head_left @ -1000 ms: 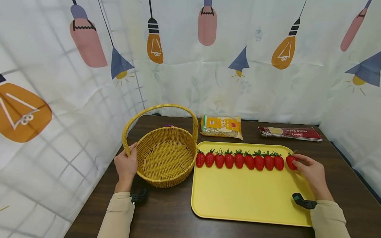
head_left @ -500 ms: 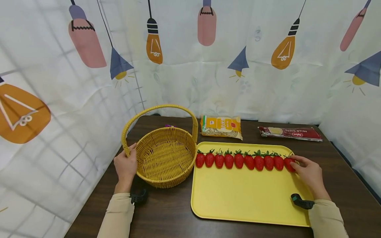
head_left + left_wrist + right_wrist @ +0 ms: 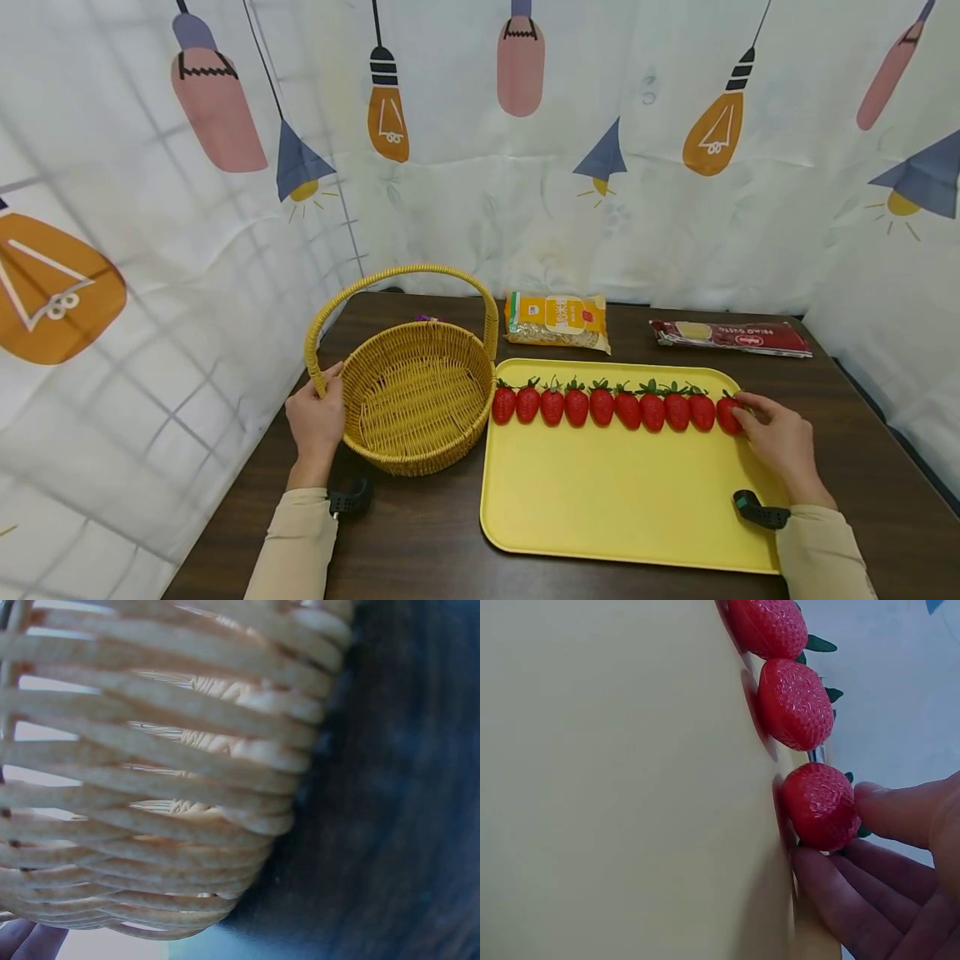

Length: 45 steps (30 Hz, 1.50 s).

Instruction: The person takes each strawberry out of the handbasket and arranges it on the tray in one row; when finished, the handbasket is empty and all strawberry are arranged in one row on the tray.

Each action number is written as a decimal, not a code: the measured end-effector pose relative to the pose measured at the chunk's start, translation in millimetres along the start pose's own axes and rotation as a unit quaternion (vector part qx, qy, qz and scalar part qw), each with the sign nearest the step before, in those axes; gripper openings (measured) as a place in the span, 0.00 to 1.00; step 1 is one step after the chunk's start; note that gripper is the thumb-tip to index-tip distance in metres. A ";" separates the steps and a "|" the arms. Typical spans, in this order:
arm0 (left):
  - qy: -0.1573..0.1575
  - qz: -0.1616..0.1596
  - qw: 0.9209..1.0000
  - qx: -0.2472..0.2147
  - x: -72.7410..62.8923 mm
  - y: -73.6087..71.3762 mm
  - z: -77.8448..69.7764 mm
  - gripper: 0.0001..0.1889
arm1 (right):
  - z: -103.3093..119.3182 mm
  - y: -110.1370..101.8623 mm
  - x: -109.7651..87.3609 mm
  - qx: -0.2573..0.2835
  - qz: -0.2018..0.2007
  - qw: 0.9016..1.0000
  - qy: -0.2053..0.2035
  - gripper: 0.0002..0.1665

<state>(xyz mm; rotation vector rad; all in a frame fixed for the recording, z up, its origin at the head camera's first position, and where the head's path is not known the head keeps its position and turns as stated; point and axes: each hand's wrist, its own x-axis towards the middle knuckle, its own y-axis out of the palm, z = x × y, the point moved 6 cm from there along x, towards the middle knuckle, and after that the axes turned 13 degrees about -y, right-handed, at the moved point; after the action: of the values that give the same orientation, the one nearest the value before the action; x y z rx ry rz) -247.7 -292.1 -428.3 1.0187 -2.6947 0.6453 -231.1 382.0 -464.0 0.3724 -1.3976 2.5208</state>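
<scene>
At the left of the head view stands a yellow wicker basket with a tall arched handle. My left hand grips its rim by the foot of the handle; the woven wall fills most of the left wrist view. A row of red strawberries with green leaves lies along the far side of a yellow tray. My right hand pinches the strawberry at the row's right end, thumb on one side and fingers on the other. A small gap separates it from its neighbour.
Behind the tray lie an orange-and-clear food packet and a dark red packet. A bit of purple peeks out behind the basket. The dark wooden table meets a lamp-print curtain at the back.
My right hand has moved left, bringing the last strawberry up close to the row's end; over the latest half second it barely shifts. My left hand stays on the basket.
</scene>
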 end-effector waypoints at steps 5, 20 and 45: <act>0.000 -0.004 1.000 -0.001 -1.0 -3.4 1.2 0.15 | -3.5 -2.5 -1.7 0.022 -0.008 0.999 0.030 0.25; 0.001 -0.009 1.000 -0.002 -2.6 -8.2 0.4 0.14 | -4.7 -0.7 -1.3 0.049 -0.003 0.998 0.049 0.28; 0.326 -0.073 0.933 -0.131 -75.6 -15.2 -189.1 0.18 | 118.4 -20.7 37.1 0.042 0.046 0.988 -0.141 0.29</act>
<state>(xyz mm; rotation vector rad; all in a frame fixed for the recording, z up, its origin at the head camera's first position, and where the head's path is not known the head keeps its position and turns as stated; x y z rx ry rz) -176.9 -171.1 -279.8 0.7511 -2.0331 0.4682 -246.6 294.8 -374.7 0.7219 -1.4344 2.6907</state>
